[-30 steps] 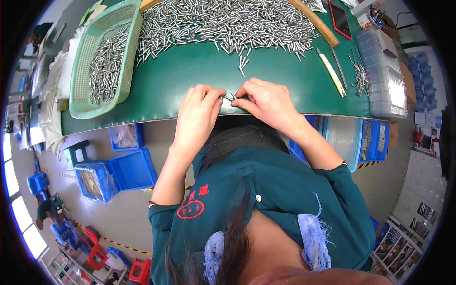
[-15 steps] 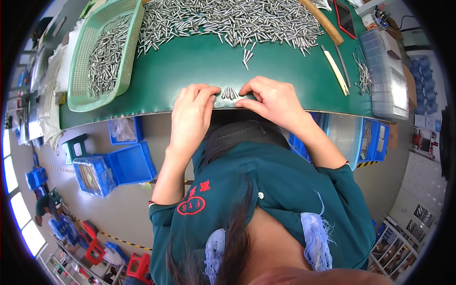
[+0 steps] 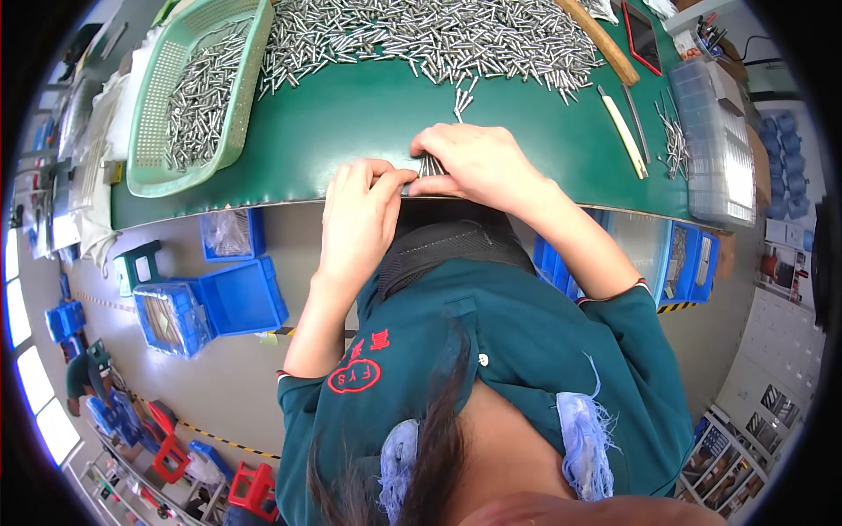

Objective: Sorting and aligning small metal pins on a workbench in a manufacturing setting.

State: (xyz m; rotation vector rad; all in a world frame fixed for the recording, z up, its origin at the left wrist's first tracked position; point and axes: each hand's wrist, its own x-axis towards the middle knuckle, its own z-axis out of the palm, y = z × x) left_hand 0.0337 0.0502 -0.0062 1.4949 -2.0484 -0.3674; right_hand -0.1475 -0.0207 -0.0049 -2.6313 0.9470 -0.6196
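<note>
Head view, small fan of slim metal pins (image 3: 430,166) near the front edge of the green tabletop (image 3: 324,118), held between curled fingers of the right hand (image 3: 481,160), left hand (image 3: 360,209) just beside, fingers narrowed, its grip unclear.

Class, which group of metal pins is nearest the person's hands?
The small bunch between the right hand's thumb and fingers; the big heap, basketful and loose few lie farther off.
</note>
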